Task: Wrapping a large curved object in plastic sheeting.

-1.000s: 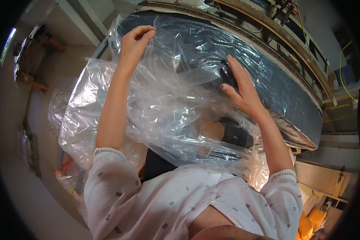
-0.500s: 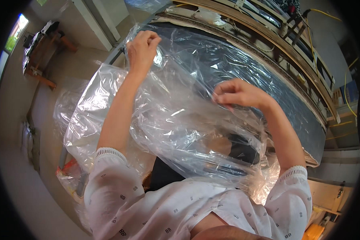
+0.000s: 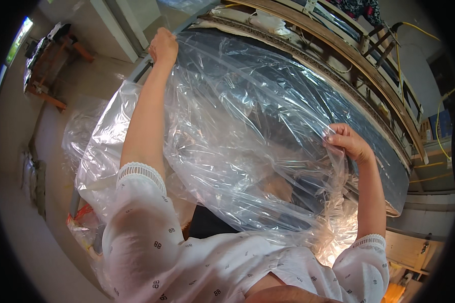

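Note:
A large sheet of clear plastic film (image 3: 222, 126) stretches in front of me, crumpled and shiny, hanging down toward my lap. My left hand (image 3: 163, 46) is closed on its edge at the far left corner. At the right, my right hand (image 3: 350, 142) pinches another part of the edge between thumb and fingers. The film is pulled fairly taut between the two hands. Under and behind it lies a dark board-like surface (image 3: 389, 179), partly seen through the plastic. More film bunches below my right hand.
Beyond the dark surface runs a long machine frame with wooden rails (image 3: 361, 63). Yellow hose (image 3: 420, 30) loops at the right. An orange-brown stand (image 3: 48, 73) is on the left, near a wall. Someone in patterned clothing (image 3: 351, 7) is partly visible at the top.
My right hand has moved right and slightly down, drawing the film edge along. My left hand has shifted a little left and away from me. The film is more spread.

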{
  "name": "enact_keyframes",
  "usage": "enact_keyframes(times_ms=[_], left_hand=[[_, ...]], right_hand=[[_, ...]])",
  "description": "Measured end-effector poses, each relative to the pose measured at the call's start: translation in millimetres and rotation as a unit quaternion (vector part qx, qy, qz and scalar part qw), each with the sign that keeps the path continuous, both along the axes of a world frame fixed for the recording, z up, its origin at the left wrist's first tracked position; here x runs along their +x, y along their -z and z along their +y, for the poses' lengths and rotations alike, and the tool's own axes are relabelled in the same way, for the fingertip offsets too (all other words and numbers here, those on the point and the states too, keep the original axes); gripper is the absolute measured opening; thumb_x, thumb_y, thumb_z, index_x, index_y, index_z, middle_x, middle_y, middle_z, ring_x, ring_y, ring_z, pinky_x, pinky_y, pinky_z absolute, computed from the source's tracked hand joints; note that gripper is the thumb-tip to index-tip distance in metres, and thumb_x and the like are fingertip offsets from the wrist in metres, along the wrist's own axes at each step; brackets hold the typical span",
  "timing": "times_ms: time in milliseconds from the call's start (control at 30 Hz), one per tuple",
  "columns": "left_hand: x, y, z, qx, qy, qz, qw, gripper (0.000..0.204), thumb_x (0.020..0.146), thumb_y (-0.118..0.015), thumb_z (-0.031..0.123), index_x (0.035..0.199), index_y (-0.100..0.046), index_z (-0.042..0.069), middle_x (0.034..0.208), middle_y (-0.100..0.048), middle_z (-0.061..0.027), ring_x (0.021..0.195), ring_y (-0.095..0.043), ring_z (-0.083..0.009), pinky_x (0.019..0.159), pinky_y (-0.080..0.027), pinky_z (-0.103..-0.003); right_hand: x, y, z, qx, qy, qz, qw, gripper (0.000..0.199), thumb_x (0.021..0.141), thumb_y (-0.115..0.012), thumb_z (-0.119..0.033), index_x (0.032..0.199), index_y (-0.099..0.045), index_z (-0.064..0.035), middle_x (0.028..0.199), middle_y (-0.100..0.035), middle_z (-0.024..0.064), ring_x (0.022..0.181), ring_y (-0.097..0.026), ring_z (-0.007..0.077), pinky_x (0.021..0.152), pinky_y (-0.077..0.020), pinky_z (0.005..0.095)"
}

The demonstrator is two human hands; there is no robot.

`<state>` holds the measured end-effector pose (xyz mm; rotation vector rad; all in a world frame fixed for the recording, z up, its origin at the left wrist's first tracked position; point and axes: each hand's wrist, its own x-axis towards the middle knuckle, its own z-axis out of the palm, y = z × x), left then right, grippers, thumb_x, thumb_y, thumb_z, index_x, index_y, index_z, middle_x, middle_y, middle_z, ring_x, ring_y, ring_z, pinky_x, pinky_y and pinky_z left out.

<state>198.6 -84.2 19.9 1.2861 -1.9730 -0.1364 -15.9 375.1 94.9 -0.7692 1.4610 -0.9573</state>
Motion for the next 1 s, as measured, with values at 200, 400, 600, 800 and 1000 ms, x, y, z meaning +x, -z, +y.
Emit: enact_keyframes(times_ms=[200, 400, 600, 800, 1000], left_hand=[[10, -3, -5, 0.043, 0.047, 0.073, 0.995, 0.014, 0.079, -0.059, 0.020, 0.087, -0.062, 0.009, 0.089, -0.062, -0.0139, 0.088, -0.058, -0.0321, 0.077, -0.043, -0.039], [5, 9, -1, 0.000, 0.060, 0.131, 0.990, 0.013, 0.080, -0.056, 0.019, 0.087, -0.061, 0.010, 0.091, -0.060, -0.0111, 0.088, -0.056, -0.0308, 0.076, -0.043, -0.040], [79, 66, -178, -0.323, -0.060, -0.336, 0.883, 0.028, 0.090, -0.035, 0.015, 0.114, -0.046, 0.005, 0.124, -0.046, -0.0101, 0.113, -0.045, -0.0206, 0.096, -0.036, -0.033], [-43, 48, -46, -0.081, 0.126, 0.027, 0.988, 0.025, 0.088, -0.048, 0.024, 0.101, -0.055, 0.004, 0.102, -0.058, -0.0168, 0.095, -0.055, -0.0333, 0.081, -0.043, -0.038], [-15, 24, -44, -0.082, 0.108, -0.029, 0.990, 0.026, 0.088, -0.045, 0.021, 0.103, -0.054, 0.002, 0.102, -0.057, -0.0171, 0.096, -0.054, -0.0357, 0.081, -0.042, -0.040]], right_hand=[[7, 4, 4, 0.002, 0.032, 0.044, 0.998, 0.020, 0.075, -0.066, -0.024, 0.082, -0.059, -0.0059, 0.066, -0.053, -0.0031, 0.049, -0.038, 0.0010, 0.043, -0.0269, 0.0165], [37, 7, 54, -0.039, 0.109, 0.026, 0.993, 0.024, 0.075, -0.068, -0.024, 0.088, -0.057, -0.0078, 0.070, -0.056, -0.0016, 0.061, -0.052, 0.0065, 0.058, -0.0414, 0.0204], [41, 72, 176, 0.109, -0.161, -0.024, 0.981, 0.020, 0.082, -0.058, -0.017, 0.094, -0.062, -0.0020, 0.080, -0.063, 0.0031, 0.075, -0.060, 0.0108, 0.071, -0.0450, 0.0254], [50, 141, 409, 0.622, -0.175, 0.308, 0.698, 0.035, 0.063, -0.063, -0.026, 0.095, -0.067, -0.0110, 0.095, -0.065, 0.0105, 0.088, -0.060, 0.0284, 0.076, -0.0453, 0.0417], [-39, 79, 499, 0.569, 0.270, 0.599, 0.493, 0.022, 0.075, -0.052, -0.016, 0.089, -0.066, -0.0072, 0.086, -0.065, 0.0156, 0.083, -0.063, 0.0307, 0.069, -0.0509, 0.0421]])
